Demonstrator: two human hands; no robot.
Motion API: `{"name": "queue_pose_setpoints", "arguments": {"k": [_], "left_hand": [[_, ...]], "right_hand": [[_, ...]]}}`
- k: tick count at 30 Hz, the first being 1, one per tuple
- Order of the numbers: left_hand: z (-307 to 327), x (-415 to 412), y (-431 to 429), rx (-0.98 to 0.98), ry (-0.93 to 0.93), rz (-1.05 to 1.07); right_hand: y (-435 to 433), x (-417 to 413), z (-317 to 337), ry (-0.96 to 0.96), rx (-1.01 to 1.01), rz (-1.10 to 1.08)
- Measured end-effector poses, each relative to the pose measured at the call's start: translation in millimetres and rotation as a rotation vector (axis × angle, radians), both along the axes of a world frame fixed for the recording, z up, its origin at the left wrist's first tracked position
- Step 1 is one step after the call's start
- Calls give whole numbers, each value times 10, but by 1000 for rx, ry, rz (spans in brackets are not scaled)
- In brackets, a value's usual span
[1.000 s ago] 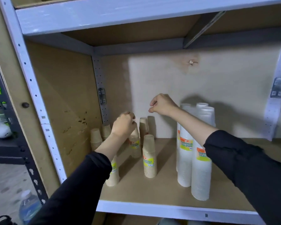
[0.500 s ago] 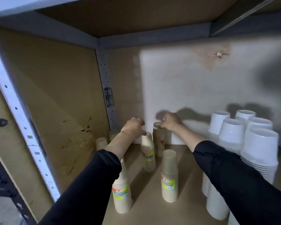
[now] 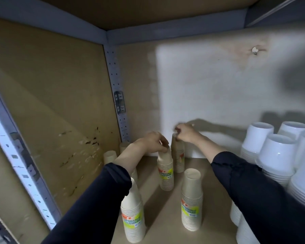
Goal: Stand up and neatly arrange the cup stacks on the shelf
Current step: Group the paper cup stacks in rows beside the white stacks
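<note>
Head view: the left hand [image 3: 151, 143] curls its fingertips down over the top of the middle beige stack [image 3: 165, 171], pinching the uppermost cup. The right hand [image 3: 186, 134] is bunched, fingers curled on the top rim of the rear beige stack [image 3: 178, 155], though blur hides the exact grip. Both stacks stand upright, just beside each other, deep on the shelf [image 3: 162, 208]. Both arms reach forward in black sleeves, wrists bent downward. Nearer the camera stand the front-left stack [image 3: 133, 217] and the front-centre stack [image 3: 191, 201], both upright. Short corner stacks [image 3: 110, 156] sit back-left, and the white cup stacks [image 3: 275, 155] crowd the right side.
</note>
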State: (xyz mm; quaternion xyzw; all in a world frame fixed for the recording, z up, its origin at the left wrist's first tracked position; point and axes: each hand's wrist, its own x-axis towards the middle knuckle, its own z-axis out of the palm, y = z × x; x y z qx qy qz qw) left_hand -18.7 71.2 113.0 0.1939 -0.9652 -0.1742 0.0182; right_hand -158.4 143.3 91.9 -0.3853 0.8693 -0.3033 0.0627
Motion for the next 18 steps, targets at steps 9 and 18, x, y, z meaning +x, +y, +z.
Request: {"name": "queue_pose_setpoints", "arguments": {"k": [9,18], "left_hand": [[41,75,67,-47,-29,1],[126,217,179,-76,44,6]], "right_hand": [[93,127,132,109,221,22],[472,372,332,1,371,-52]]}}
